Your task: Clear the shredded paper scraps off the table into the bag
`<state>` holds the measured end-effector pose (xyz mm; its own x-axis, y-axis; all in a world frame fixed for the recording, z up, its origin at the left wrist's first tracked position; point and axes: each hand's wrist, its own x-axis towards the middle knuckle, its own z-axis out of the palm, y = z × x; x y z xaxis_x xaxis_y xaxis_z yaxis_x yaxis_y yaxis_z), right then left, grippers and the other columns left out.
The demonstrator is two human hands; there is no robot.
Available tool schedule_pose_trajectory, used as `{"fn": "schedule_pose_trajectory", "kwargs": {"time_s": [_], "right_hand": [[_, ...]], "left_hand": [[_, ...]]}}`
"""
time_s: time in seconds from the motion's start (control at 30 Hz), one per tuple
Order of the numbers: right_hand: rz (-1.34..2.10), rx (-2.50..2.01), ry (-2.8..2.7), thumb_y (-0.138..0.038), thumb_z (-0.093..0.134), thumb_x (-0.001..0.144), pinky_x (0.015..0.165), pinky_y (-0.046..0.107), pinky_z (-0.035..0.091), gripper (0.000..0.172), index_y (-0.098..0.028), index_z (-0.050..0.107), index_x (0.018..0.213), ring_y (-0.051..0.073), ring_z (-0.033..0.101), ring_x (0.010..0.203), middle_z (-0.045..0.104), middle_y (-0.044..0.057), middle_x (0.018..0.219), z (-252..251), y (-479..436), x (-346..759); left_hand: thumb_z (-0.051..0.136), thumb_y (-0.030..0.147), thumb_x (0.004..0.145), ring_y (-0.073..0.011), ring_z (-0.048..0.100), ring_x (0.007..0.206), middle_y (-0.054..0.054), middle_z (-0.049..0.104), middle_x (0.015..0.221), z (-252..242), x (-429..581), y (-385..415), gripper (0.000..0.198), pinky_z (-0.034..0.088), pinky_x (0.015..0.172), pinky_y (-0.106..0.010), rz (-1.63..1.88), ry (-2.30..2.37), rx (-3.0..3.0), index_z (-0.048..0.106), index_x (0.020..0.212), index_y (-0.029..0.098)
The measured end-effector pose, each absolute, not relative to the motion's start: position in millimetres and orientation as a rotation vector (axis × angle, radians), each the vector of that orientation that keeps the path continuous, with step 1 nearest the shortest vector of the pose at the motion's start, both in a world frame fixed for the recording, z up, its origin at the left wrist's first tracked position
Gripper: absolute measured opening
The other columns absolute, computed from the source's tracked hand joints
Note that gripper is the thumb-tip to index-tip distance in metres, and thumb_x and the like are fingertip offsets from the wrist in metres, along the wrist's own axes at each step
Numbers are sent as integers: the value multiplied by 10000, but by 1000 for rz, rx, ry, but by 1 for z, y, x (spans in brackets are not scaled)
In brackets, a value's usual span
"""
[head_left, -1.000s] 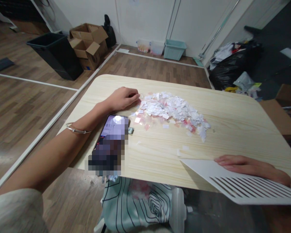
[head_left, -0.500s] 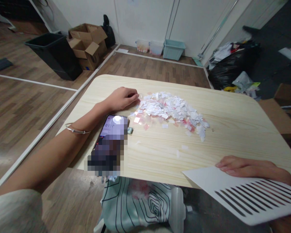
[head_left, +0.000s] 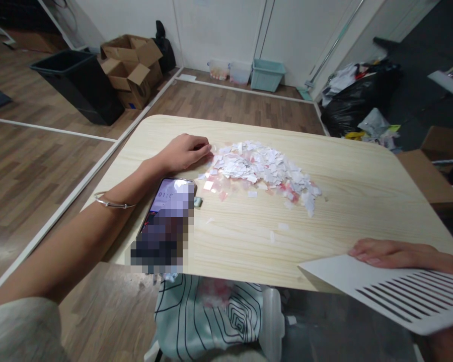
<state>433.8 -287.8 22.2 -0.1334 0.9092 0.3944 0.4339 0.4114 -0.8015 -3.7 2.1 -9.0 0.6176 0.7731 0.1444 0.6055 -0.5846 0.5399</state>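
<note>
On the table, a spread-out pile of small white paper pieces (head_left: 256,163) lies mixed with clear and pinkish film bits. My left hand (head_left: 186,151) rests at the pile's left edge, its fingers curled together and their tips partly hidden, so I cannot see what is in them. At the table's near right edge, my right hand (head_left: 403,254) grips a white slotted sheet (head_left: 332,271), stiff and tilted, sticking out past the edge. Below my left forearm lies a phone (head_left: 169,201), its lower part blurred out. A small pale green object (head_left: 198,202) sits beside it.
Below the table's near edge are a green cloth with black lines (head_left: 207,322) and a translucent plastic container (head_left: 272,322). On the floor stand a black bin (head_left: 81,90), cardboard boxes (head_left: 132,70), a light-blue tub (head_left: 267,76) and a black bag (head_left: 342,110).
My right hand and the slotted sheet have shifted to the right. My left hand stays by the pile, and the whole view has slid slightly.
</note>
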Motion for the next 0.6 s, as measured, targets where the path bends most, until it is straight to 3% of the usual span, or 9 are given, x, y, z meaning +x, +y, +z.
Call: {"fn": "schedule_pose_trajectory", "kwargs": {"time_s": [0.13,0.27,0.4,0.6], "right_hand": [[675,-1099,-1862,-632,867,990,617,384,781,284,-370,975,970,344,869,575,881,90,702,28,-291,434],[622,-1159,-1838,-574,827,1039,643,402,791,275,-352,953,936,336,873,590,878,90,695,29,-299,435],[630,-1120,-1822,-600,792,1062,641,363,781,319,-353,936,919,302,864,567,863,55,658,23,-304,434],[683,-1037,-1862,-540,837,1045,641,348,780,236,-341,951,989,301,879,597,893,46,723,19,-293,420]], "left_hand": [[555,398,1038,-189,494,640,-14,575,650,-9,-3,2,342,330,693,-368,522,1082,2399,619,751,223],[559,396,1021,-191,500,643,-18,578,655,-10,-3,2,328,322,692,-372,539,1090,2398,608,743,228],[551,399,1016,-185,487,637,-15,567,658,-10,-3,2,327,318,695,-374,544,1088,2394,584,735,234],[547,411,1013,-190,494,641,-20,574,661,-9,-2,2,331,315,698,-376,528,1099,2393,594,737,233]]}}
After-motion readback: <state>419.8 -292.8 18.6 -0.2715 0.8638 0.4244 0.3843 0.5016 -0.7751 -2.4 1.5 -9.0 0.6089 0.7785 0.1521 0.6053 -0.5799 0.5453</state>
